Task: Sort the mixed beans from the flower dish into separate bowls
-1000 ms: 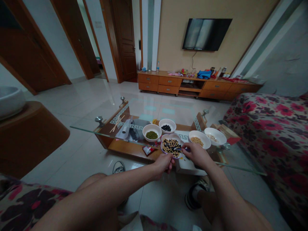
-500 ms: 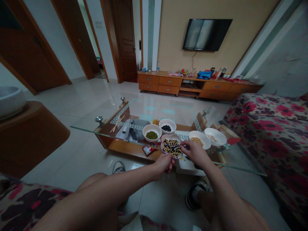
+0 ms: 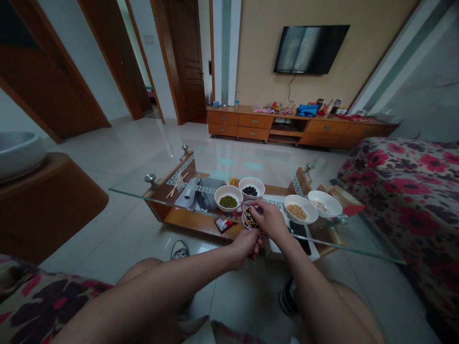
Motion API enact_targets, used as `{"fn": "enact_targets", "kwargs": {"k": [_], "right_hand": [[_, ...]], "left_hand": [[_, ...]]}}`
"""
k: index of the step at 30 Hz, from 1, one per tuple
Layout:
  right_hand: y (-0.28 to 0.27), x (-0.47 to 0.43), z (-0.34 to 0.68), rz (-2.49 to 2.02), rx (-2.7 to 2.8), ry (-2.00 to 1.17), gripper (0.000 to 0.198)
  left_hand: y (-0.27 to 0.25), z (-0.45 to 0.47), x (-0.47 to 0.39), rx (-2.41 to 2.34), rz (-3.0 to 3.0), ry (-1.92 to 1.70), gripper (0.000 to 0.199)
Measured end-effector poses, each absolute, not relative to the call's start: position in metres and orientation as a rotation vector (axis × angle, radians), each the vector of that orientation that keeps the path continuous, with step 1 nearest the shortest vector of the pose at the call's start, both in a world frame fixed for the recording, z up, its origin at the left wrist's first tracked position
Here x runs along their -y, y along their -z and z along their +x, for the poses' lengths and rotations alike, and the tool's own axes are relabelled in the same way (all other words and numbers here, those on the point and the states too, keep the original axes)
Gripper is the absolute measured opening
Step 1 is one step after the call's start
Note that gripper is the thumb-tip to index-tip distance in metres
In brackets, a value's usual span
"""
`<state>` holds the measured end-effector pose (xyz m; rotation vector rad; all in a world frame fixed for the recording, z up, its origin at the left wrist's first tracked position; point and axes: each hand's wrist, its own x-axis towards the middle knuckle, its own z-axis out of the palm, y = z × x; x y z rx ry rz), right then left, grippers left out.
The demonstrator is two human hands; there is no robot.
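My left hand (image 3: 246,244) is closed at the near edge of a pale bowl (image 3: 244,220), which holds mixed black beans and yellow soybeans. My right hand (image 3: 269,219) reaches over that bowl, covering much of it, its fingers pinched on a slim purple spoon (image 3: 246,204). The spoon's tip points left, close to a white bowl of green mung beans (image 3: 228,202). Just behind is a white bowl of black beans (image 3: 250,191). To the right stand a white bowl of soybeans (image 3: 297,211) and a white bowl with a few pale pieces (image 3: 322,206).
Everything stands on a glass coffee table (image 3: 132,192). Chopsticks (image 3: 176,184) lie at its left. A red packet (image 3: 223,223) and a white box (image 3: 276,249) show below the bowls. A flowered sofa (image 3: 405,177) is at the right, a low cabinet (image 3: 253,125) along the far wall.
My right hand has moved left across the mixed-bean bowl, bringing the spoon out of the beans toward the mung beans. My left hand stays at the bowl. The view has shifted slightly.
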<state>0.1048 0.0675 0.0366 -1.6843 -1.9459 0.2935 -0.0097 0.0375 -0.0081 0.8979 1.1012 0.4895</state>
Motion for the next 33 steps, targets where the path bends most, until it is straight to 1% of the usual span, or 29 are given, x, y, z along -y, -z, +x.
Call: {"fn": "enact_targets", "kwargs": {"k": [11,24,33], "right_hand": [[-0.029,-0.071,0.094,-1.71,1.954,-0.27,0.024],[-0.043,-0.06,0.131,-1.805,1.919,-0.262,0.03],[-0.04,-0.052,0.158,-1.886,2.039,-0.352,0.024]], "left_hand": [[0.011,-0.009,-0.038,-1.105,0.898,-0.478,0.038],[0.003,-0.012,-0.036,-1.106,0.893,-0.467,0.032],[0.005,-0.012,-0.037,-1.121,0.891,-0.46,0.032]]}}
